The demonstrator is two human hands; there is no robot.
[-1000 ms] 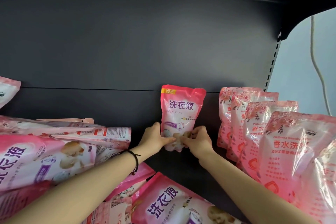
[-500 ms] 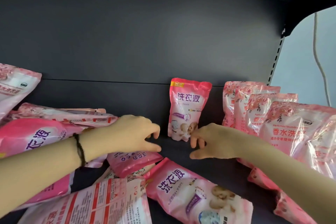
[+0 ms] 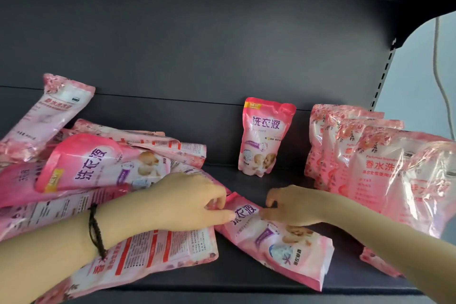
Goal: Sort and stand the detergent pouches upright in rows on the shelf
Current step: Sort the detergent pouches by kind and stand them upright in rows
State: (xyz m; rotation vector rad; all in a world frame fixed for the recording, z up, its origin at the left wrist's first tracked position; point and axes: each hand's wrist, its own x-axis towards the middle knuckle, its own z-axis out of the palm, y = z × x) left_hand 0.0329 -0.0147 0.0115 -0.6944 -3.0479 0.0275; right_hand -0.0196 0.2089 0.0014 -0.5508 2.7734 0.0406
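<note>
Head view, dark grey shelf [image 3: 249, 279] with a back panel [image 3: 197, 57] behind it. The working pouch [image 3: 278, 237] is pink with purple characters. It lies flat and face-up at the centre of the shelf, top edge toward 11 o'clock and bottom toward 5 o'clock, close to the front lip. My left fingers [image 3: 218, 198] come in from 9 o'clock and curl over its top corner, thumb laid across the printed face, so they are pinched on that edge. My right fingers [image 3: 271, 196] come in from 3 o'clock, curled at the other side of the same top edge with the thumb pressed on the face, likewise clamped on it. Contact under the pouch is hidden. One matching standing pouch [image 3: 265, 136] is upright at 12 o'clock by the back panel, alone, front toward me. At 3 o'clock a row of rose-print pouches [image 3: 370, 155] stands upright, one in front of another, running from the back toward the front edge. At 9 o'clock there is an unsorted heap [image 3: 98, 163] with both prints lying across each other. A leaning pouch [image 3: 49, 111] of the rose print rests tilted against the back panel at 10 o'clock. My left forearm lies over a face-down pouch [image 3: 160, 249] at 7 o'clock, its red-lined text upward. A black braided band [image 3: 95, 229] is on my left wrist. A pale cable [image 3: 441, 69] hangs beyond the shelf upright at 2 o'clock.
</note>
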